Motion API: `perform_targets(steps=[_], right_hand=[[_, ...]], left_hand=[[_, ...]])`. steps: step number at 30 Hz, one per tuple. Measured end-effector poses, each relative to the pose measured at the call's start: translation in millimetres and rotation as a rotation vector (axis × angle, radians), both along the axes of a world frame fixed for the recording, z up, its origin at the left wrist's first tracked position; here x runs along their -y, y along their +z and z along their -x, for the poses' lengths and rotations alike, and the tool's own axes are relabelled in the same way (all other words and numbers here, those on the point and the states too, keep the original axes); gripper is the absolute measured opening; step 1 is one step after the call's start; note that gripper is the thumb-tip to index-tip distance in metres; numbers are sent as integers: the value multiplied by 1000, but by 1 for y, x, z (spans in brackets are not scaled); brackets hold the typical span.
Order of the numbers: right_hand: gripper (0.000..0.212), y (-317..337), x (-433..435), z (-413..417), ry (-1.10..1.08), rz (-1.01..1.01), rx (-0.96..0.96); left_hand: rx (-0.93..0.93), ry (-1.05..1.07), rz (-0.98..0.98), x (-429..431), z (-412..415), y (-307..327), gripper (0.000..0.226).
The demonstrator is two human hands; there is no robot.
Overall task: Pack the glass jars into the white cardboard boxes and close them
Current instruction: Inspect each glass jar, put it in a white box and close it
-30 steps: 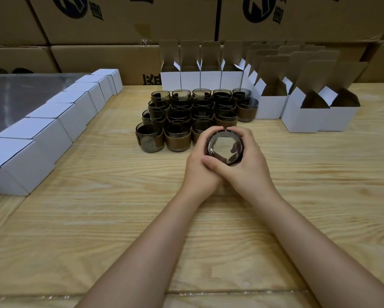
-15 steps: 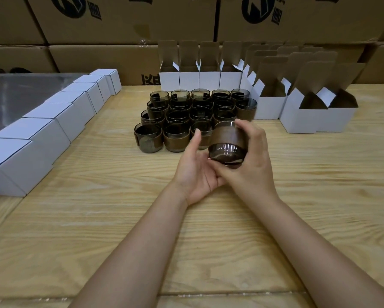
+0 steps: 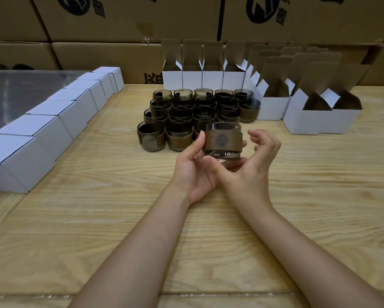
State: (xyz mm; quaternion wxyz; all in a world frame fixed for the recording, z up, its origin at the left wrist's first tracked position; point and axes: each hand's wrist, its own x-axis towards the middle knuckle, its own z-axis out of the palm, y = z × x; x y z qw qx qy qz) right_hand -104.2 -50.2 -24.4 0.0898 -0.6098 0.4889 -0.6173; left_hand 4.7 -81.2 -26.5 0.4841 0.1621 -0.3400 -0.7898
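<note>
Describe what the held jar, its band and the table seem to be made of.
The jar looks like glossy glass, clear or lightly tinted: its base is see-through and catches reflections. The band is a matte brown wrap with a stamped emblem, possibly leather or kraft paper; the view does not settle which. The table is pale wood with a dull finish, showing grain lines and a plank seam.

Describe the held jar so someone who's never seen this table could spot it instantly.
On the wooden table stands a block of dark glass jars. Just in front, the left hand holds one jar upright. It alone is off the table, its brown band showing an emblem.
</note>
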Motion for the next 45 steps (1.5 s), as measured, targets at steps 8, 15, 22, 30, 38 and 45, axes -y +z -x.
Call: perform_targets(steps=[8, 15, 22, 30, 38, 45], right_hand=[[68, -1, -2, -2, 42, -132, 59], [54, -3, 3, -1, 140, -184, 216], [73, -6, 7, 2, 158, -242, 246], [63, -5, 7, 4, 146, -217, 181], [68, -2, 5, 2, 134, -132, 140], [55, 1, 7, 5, 198, -140, 170]], left_hand=[[62, 55, 29, 0, 3, 0, 55], [117, 104, 54, 0, 6, 1, 77], [185, 102, 50, 2, 6, 2, 80], [189, 173, 71, 4, 6, -1, 62], [178, 227, 107, 1, 6, 2, 67], [187, 264, 117, 2, 5, 1, 49]])
